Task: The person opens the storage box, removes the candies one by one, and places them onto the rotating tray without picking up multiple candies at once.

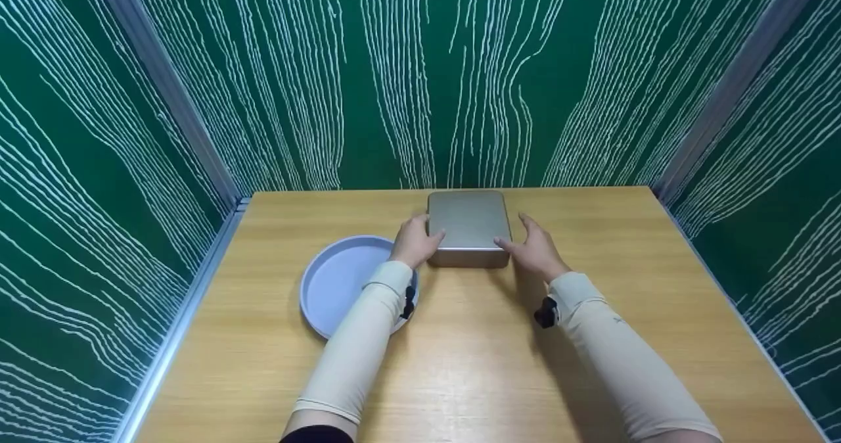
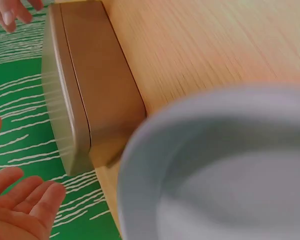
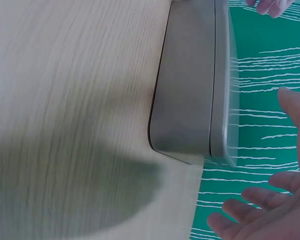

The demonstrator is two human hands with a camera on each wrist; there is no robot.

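Observation:
A metallic, gold-brown rectangular tin box (image 1: 468, 219) with its lid on stands near the table's far edge. My left hand (image 1: 415, 240) is at its left side, fingers extended. In the left wrist view a gap shows between that hand (image 2: 25, 207) and the box (image 2: 97, 75). To the box's right is my right hand (image 1: 537, 251), thumb and fingers spread. The right wrist view shows this hand (image 3: 275, 210) also apart from the box (image 3: 187, 80). A round, shallow grey-blue tray (image 1: 338, 285) lies under my left wrist and forearm.
The wooden table (image 1: 460, 364) is bordered by green walls (image 1: 394, 68) with white wavy lines on the far side, left and right. Metal posts (image 1: 174, 94) stand at the corners, and a metal rail (image 1: 177, 331) runs along the left edge.

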